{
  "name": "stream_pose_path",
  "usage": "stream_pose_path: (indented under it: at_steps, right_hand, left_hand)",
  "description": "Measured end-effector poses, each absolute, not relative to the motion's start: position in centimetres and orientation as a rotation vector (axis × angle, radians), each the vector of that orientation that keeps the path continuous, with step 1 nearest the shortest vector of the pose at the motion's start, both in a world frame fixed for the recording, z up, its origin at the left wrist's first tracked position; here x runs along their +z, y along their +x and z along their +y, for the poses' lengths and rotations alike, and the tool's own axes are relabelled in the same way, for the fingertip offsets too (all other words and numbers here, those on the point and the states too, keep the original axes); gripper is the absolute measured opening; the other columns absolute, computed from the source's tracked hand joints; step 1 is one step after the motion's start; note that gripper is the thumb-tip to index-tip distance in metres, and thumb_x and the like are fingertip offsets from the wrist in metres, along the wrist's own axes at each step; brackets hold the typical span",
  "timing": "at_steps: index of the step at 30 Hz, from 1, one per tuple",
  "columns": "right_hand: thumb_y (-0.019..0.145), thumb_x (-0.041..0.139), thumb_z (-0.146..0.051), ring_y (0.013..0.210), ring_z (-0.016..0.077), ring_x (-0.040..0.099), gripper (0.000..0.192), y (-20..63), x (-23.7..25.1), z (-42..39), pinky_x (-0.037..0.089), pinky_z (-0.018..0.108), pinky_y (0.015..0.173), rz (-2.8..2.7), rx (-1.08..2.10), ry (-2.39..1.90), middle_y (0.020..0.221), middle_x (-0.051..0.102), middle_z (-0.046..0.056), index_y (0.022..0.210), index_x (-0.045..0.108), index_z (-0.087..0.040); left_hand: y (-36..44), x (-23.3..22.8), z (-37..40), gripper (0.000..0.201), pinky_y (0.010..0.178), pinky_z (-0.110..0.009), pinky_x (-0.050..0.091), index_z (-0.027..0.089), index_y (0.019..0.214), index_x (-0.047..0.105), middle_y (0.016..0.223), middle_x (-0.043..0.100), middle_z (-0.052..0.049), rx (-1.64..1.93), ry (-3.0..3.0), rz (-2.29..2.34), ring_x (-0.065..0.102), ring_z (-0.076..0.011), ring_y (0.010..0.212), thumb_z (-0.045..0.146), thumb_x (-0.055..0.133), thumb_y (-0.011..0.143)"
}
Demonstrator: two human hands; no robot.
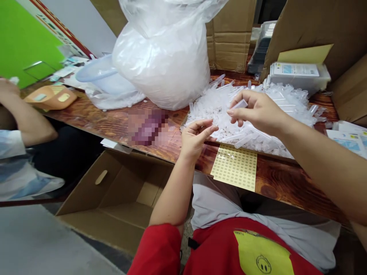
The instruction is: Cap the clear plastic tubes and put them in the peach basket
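Between the thumb and fingers of my right hand (254, 110) is a small translucent plastic tube (239, 104), held above a heap of similar tubes (275, 101). My left hand (197, 135) is at the heap's near left edge, its fingers bent and the thumb close to the index fingertip. Whatever may be in that pinch is too small to make out. The heap lies on a low tray, mixed with small pale pieces (219, 126). A yellow sheet of small round stickers (236, 168) sticks out from under the tray's front edge.
A bulging white plastic bag (163, 65) stands behind my left hand, near a pale blue basin (99, 72). A blurred purple object (150, 128) lies on the wooden table (114, 120). An open cardboard box (120, 194) is below. At left is another person's arm (28, 114).
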State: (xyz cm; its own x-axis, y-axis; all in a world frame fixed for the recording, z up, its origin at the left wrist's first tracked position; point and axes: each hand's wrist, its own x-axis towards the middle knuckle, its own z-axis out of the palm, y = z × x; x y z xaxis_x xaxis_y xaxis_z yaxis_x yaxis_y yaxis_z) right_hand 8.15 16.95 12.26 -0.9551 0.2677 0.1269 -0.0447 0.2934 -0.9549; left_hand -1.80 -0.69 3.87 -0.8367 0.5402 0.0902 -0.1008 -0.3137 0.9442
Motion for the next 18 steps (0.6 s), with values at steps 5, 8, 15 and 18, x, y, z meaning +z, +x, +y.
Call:
stream_pose_path:
  at_steps: [5,8,15,18]
  right_hand:
    - [0.079,0.088,-0.057,0.063,0.0156,0.065,0.049,11.7,11.0,15.1,0.052,0.029,0.060,-2.150,1.797,-0.144,0.074,0.069,0.002,0.091,0.059,-0.020]
    - [0.083,0.085,-0.059,0.065,0.0177,0.069,0.047,14.0,9.8,14.4,0.056,0.031,0.063,-2.104,1.845,-0.183,0.074,0.070,0.001,0.094,0.059,-0.021]
    - [0.086,0.086,-0.047,0.066,0.0160,0.070,0.036,19.9,7.2,11.8,0.056,0.028,0.064,-1.852,2.042,-0.325,0.081,0.074,-0.001,0.091,0.058,-0.024]
    - [0.085,0.087,-0.050,0.058,0.0164,0.068,0.040,21.3,6.7,9.9,0.054,0.027,0.056,-1.555,2.353,-0.369,0.075,0.075,-0.001,0.090,0.056,-0.025]
  left_hand:
    - [0.1,4.4,-1.5,0.042,0.046,-0.022,0.057,0.020,0.086,0.080,0.078,0.074,-0.002,2.193,0.768,1.561,0.075,-0.0180,0.069,0.045,0.099,0.059]
    - [1.2,5.5,-2.3,0.020,0.049,-0.021,0.056,0.021,0.085,0.083,0.083,0.075,-0.003,2.175,1.133,1.756,0.070,-0.0123,0.065,0.031,0.093,0.072]
    - [3.9,7.2,-3.8,0.011,0.053,-0.021,0.057,0.024,0.089,0.085,0.084,0.077,-0.005,1.930,1.471,1.699,0.070,-0.0131,0.067,0.021,0.088,0.079]
    - [5.6,6.0,-3.1,0.024,0.037,-0.018,0.047,0.023,0.086,0.082,0.082,0.072,-0.002,1.991,1.019,1.269,0.061,-0.0089,0.050,0.034,0.096,0.071]
